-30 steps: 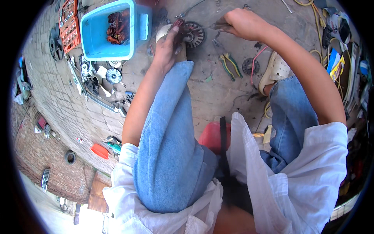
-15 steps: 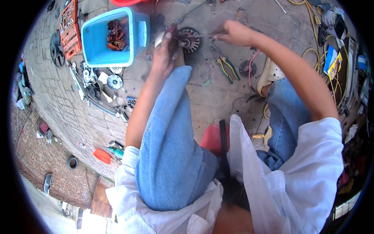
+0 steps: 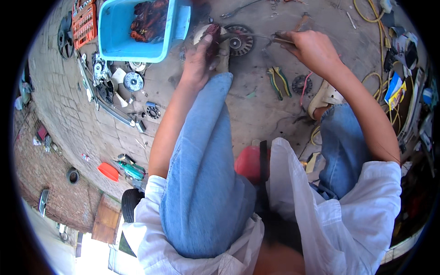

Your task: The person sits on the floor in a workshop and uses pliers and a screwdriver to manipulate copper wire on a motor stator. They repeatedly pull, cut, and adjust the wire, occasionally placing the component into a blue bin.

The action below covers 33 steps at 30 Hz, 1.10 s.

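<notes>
My left hand (image 3: 198, 63), over by my left shoe, is closed round a dark red part (image 3: 211, 40) that looks like a wound coil; the fingers cover some of it. A black round core with radial slots (image 3: 240, 42) lies on the ground just right of it. Level with that core, my right hand (image 3: 314, 48) is closed on a thin rod-like tool (image 3: 280, 38), whose exact kind I cannot make out. Its thin end points left across the core toward the dark red part. Below the right hand, pliers with green and yellow handles (image 3: 279, 82) rest on the paving.
A blue tub (image 3: 133, 54) with reddish-brown coil scraps (image 3: 149, 20) stands at the far left. Beyond it is an orange socket case (image 3: 85, 25). Metal parts (image 3: 133, 82) lie below the tub. A small slotted disc (image 3: 301, 84) sits near my right shoe (image 3: 326, 97). Yellow hoses (image 3: 380, 46) run along the right.
My right hand has drawn away to the right with the tool, widening the space between my hands. The left hand keeps its grip. The whole view has shifted slightly.
</notes>
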Tool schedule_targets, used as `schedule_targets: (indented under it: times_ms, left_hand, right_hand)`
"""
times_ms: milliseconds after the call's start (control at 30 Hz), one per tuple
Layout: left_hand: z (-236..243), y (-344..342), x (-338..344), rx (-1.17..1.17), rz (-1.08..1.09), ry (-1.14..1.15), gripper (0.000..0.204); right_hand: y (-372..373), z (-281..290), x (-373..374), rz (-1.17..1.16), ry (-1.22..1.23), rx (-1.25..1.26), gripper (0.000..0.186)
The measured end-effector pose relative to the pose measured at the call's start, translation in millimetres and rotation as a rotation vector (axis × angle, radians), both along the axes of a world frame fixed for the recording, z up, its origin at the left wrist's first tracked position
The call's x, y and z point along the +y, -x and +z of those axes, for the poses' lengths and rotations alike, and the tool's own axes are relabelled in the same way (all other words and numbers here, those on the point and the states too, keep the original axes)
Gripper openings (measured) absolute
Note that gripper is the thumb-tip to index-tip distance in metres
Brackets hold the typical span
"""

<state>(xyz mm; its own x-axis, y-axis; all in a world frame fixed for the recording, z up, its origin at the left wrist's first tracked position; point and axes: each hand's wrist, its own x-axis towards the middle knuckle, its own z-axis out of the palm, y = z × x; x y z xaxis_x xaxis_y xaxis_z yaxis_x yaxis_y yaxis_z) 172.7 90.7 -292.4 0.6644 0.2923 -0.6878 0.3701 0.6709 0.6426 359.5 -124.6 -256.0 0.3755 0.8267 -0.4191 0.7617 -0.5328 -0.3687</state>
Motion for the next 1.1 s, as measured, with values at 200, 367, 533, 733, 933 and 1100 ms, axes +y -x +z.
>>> schedule_targets:
  times_ms: [200,367,533,733,933,1100]
  left_hand:
    - [-1,14,10,0.009,0.034,0.085,0.04]
    - [-1,22,5,0.012,0.07,0.068,0.039]
    - [-5,27,8,-0.003,0.025,0.048,0.041]
    - [-9,30,6,0.001,0.021,0.046,0.037]
    - [-11,33,10,-0.012,-0.053,0.045,0.041]
    - [-5,35,3,-0.003,-0.003,0.069,0.043]
  right_hand:
    - [2,15,-1,0.051,0.09,-0.02,0.027]
    - [13,-9,-22,0.163,-0.239,-0.006,0.027]
    - [42,-44,65,-0.154,-0.231,0.188,0.03]
    - [52,-85,105,-0.257,-0.165,0.131,0.028]
    - [66,-74,119,-0.241,-0.04,0.033,0.028]
    - [65,-72,123,-0.423,0.073,0.114,0.028]
